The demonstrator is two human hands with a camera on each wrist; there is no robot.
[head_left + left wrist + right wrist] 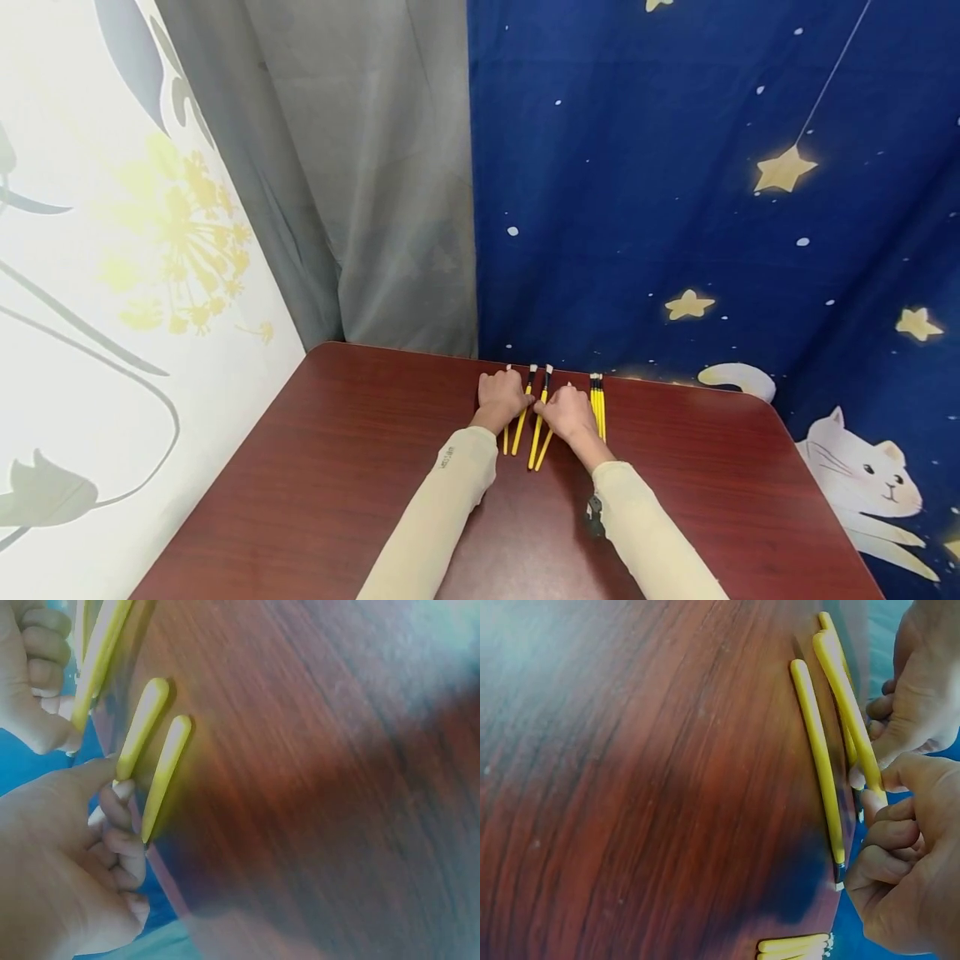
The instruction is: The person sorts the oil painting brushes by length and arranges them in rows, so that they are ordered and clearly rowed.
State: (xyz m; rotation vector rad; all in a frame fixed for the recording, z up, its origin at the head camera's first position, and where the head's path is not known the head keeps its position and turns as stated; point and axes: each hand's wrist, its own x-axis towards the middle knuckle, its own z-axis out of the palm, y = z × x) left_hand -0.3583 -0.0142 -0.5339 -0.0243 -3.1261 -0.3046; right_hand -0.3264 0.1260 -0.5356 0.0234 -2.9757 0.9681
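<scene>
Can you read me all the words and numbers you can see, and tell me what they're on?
Small dark lettering on the left sleeve: too small and blurred to read.
Yellow brushes: no words or numbers that I can make out.
Blue curtain: pictures like stars and a cat, but no writing I can see.
So there's nothing I can read out for sure.

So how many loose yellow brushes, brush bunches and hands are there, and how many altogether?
Loose yellow brushes: 4
Brush bunch: 1, its brushes too close to count
Left hand plus right hand: 2
Total: 7, bunch counted once
</scene>
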